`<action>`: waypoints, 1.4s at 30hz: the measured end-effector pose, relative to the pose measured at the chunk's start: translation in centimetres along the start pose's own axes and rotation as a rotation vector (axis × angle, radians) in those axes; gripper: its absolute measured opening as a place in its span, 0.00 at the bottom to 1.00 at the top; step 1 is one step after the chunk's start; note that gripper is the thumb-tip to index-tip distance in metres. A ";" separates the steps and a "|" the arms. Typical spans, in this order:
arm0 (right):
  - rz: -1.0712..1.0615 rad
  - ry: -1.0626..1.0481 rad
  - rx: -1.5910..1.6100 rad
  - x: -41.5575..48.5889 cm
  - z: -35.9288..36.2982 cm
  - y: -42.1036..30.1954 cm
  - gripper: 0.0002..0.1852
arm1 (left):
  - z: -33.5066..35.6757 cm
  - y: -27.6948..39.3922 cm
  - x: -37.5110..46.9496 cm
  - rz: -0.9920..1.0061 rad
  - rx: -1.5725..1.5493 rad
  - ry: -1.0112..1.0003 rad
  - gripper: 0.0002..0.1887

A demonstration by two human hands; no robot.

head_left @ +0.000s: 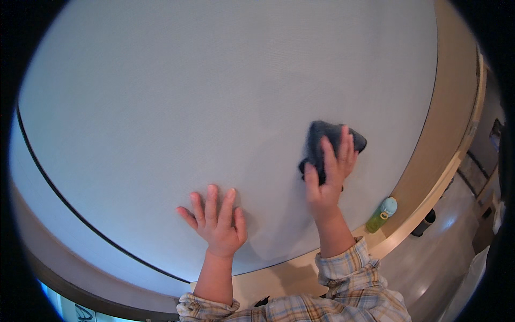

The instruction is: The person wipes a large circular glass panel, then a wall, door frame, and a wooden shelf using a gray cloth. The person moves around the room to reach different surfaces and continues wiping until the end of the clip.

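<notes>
A large, smooth, pale grey panel (225, 100) fills most of the head view. Fingers spread, my left hand (223, 225) rests against its lower part and holds nothing. To the right and higher up, my right hand (332, 173) presses a dark grey cloth (322, 133) against the panel. The cloth is bunched under the palm and fingers, and its lower part is partly hidden by them. Both hands come out of rolled plaid sleeves.
A green bottle with a light blue lid (380, 215) stands on the light wooden ledge (297, 277) at the lower right. Beyond the ledge, a dark bin-like container (424, 223) stands on the shiny floor. A black seam (72, 209) curves along the left.
</notes>
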State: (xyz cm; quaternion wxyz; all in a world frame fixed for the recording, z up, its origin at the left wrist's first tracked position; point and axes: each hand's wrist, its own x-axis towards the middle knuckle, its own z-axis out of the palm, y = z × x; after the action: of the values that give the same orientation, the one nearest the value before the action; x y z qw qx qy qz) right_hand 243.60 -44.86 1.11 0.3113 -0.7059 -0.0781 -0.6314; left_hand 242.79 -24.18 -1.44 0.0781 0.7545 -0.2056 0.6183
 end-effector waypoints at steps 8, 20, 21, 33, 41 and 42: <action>-0.274 -0.112 -0.089 2.7 -1.6 0.8 0.22 | 1.6 4.4 5.0 0.149 -0.010 -0.038 0.19; 0.024 0.155 -0.016 3.9 -2.8 5.4 0.26 | 2.2 5.3 5.1 0.210 -0.045 -0.033 0.17; 0.040 0.183 -0.009 4.0 -2.3 4.8 0.26 | 2.3 5.3 5.0 0.210 -0.063 -0.041 0.18; -0.438 -0.140 -0.036 3.9 0.7 -3.4 0.16 | 3.0 4.6 3.2 0.169 -0.373 0.074 0.20; -0.305 -0.178 -0.175 4.5 -1.9 1.5 0.25 | 3.1 4.7 3.5 0.255 -0.303 0.053 0.22; -0.283 -0.081 -0.150 4.8 -2.2 2.4 0.25 | 3.1 4.7 3.5 0.259 -0.323 0.062 0.21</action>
State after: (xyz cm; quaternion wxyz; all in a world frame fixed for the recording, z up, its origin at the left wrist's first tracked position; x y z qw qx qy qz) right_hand 243.86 -49.31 4.85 0.1622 -0.7341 -0.1422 -0.6439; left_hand 244.17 -30.28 0.63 0.1243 0.6801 -0.3947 0.6052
